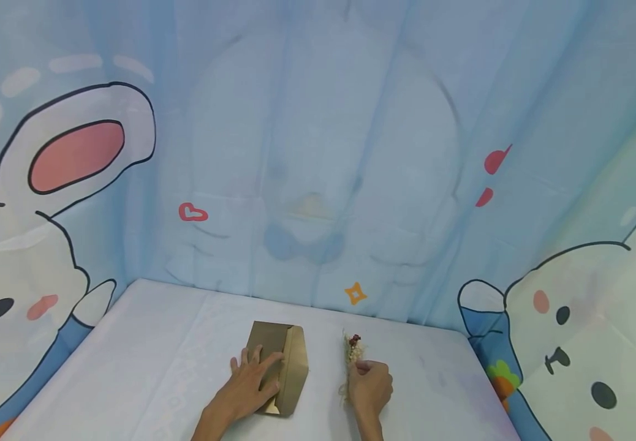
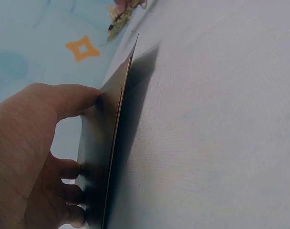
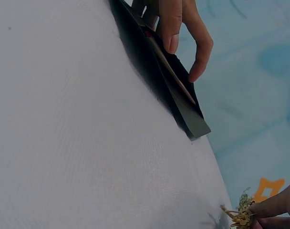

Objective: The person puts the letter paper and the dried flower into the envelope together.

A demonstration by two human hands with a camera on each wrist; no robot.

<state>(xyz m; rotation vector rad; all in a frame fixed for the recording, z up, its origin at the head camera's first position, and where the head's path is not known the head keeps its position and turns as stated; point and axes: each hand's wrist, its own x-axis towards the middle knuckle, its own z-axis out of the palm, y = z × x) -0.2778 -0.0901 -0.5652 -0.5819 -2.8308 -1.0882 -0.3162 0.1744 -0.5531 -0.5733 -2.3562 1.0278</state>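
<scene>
A gold envelope point(image 1: 296, 370) lies on the white tabletop, its pointed flap on the right side and lifted a little. Spread over its face, my left hand point(image 1: 245, 384) rests with the fingers extended; the left wrist view shows the fingertips pressing on the envelope point(image 2: 101, 129). To the right, my right hand point(image 1: 371, 389) pinches a small dried-flower bouquet point(image 1: 355, 350) between thumb and fingers. The bouquet has dark red and cream blooms, with stems partly hidden by the hand. In the right wrist view, the envelope's opening point(image 3: 171, 71) gapes slightly.
The white-covered table point(image 1: 169, 343) ends at a light blue curtain point(image 1: 318, 122) behind it. Cartoon rabbits are printed on the curtain at both sides, and an orange star point(image 1: 356, 293) sits low on it, near the table's back edge.
</scene>
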